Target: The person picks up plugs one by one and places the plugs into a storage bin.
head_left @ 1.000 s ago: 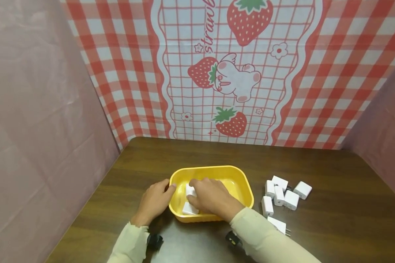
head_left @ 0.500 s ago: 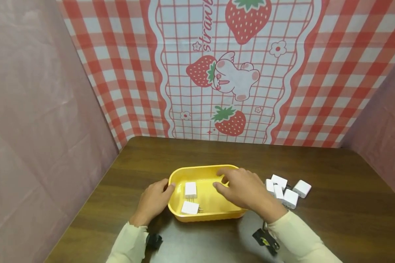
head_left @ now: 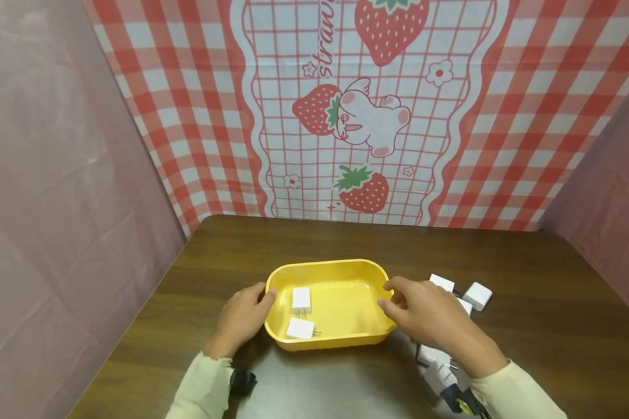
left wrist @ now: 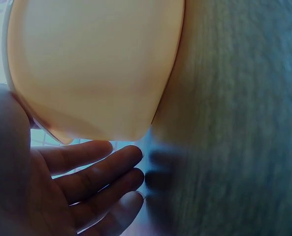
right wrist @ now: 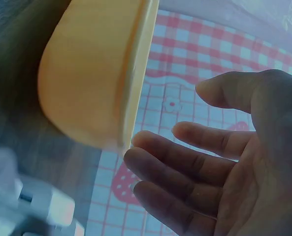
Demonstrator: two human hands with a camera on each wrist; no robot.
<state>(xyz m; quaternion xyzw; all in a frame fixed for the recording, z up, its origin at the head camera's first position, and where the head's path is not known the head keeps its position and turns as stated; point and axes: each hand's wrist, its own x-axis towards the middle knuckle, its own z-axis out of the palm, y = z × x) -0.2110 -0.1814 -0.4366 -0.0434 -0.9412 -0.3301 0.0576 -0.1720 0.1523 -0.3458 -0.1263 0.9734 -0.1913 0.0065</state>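
A yellow plastic bin (head_left: 346,308) stands on the table, with two white charger plugs (head_left: 301,300) lying at its left end, their metal prongs showing. My left hand (head_left: 243,317) holds the bin's left end. Its thumb hooks over the rim, and the other fingers (left wrist: 104,172) stretch out loosely along the outside, as the left wrist view shows. My right hand (head_left: 424,308) hovers over the bin's right end with nothing in it. In the right wrist view its fingers (right wrist: 180,157) are relaxed and spread apart from the thumb, close to the bin's rim.
Several more white charger plugs (head_left: 477,295) lie on the dark wooden table (head_left: 555,326) right of the bin, partly hidden by my right hand and forearm. A red-and-white checked strawberry cloth (head_left: 367,116) hangs behind the table. Pinkish cloth (head_left: 84,174) hangs at the sides.
My right hand has let go of a charger plug inside the bin, lifted away and moved right to the bin's right end. My left hand stays on the left rim.
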